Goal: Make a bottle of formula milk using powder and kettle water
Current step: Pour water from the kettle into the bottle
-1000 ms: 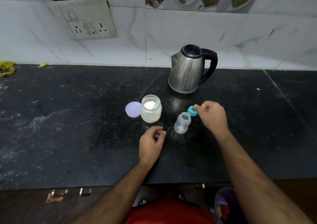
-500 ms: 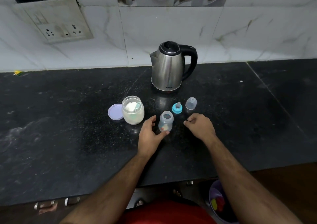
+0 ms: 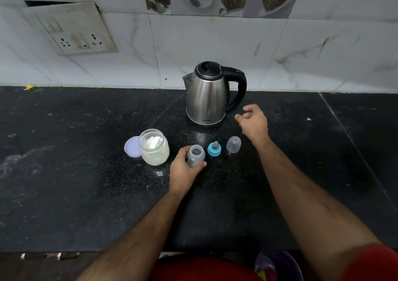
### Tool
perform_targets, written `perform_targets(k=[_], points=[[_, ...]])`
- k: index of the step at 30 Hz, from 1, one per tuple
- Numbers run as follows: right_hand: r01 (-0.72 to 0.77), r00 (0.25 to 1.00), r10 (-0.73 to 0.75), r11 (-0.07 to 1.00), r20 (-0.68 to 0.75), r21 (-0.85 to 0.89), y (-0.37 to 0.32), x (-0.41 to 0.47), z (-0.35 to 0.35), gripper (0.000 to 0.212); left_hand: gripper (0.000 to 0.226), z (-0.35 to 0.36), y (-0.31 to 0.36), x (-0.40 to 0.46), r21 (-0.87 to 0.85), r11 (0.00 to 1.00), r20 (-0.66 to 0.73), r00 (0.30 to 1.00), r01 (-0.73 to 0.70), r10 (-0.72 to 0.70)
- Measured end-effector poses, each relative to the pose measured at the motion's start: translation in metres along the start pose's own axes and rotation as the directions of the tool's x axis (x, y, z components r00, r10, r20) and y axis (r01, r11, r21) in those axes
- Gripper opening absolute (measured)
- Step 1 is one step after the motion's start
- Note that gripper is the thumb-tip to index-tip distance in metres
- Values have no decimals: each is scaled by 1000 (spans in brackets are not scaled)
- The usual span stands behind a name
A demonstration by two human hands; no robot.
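- Black stone tabletop (image 3: 64, 183) carries every item of the task; a red garment and a purple container show at the near edge, below it.
- Left hand (image 3: 183, 173): its grip curls round the open bottle (image 3: 195, 154), thumb on the near side and fingers on the far side, holding it upright on the tabletop. The bottle's mouth is uncovered; no water or powder can be made out inside it.
- Jar of powder (image 3: 154, 147), just left of the bottle: uncapped, white powder inside with what appears to be a pale scoop. Its lilac lid (image 3: 132, 147) lies flat, touching the jar's left side.
- Teal teat ring (image 3: 214, 149), just right of the bottle, stands on the tabletop with the teat pointing up; the clear cap (image 3: 233, 144) stands apart, to its right.
- Right hand (image 3: 253, 121): beyond the cap and near the kettle's handle, touching nothing; its grip is loosely curled and holds nothing.
- Steel kettle (image 3: 206, 96), upright against the tiled wall, black lid closed, handle turned toward the right hand.
- Socket plate (image 3: 71, 31) hangs crooked on the wall, far left.
- Progress, as a judgement: early. Done: bottle dismantled, jar opened. Left: pouring kettle water, scooping powder into the bottle, refitting teat ring and cap, mixing. The right hand's position suggests the kettle is the next thing taken.
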State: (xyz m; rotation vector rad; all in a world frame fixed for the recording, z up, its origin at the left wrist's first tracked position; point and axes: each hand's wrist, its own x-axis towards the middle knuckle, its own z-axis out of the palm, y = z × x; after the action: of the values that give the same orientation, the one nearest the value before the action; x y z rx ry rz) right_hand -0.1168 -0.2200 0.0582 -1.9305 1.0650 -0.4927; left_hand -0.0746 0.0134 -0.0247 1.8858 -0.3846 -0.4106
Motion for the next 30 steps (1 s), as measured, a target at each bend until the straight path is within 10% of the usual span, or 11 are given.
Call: perform_targets(k=[12, 30], points=[[-81, 989, 35, 944, 147, 321, -20, 99, -3, 77, 53, 7, 3, 17, 25, 1000, -71, 997, 7, -6], [8, 998, -33, 924, 60, 383, -14, 141, 41, 14, 46, 4, 4, 25, 61, 998, -37, 999, 9, -6]])
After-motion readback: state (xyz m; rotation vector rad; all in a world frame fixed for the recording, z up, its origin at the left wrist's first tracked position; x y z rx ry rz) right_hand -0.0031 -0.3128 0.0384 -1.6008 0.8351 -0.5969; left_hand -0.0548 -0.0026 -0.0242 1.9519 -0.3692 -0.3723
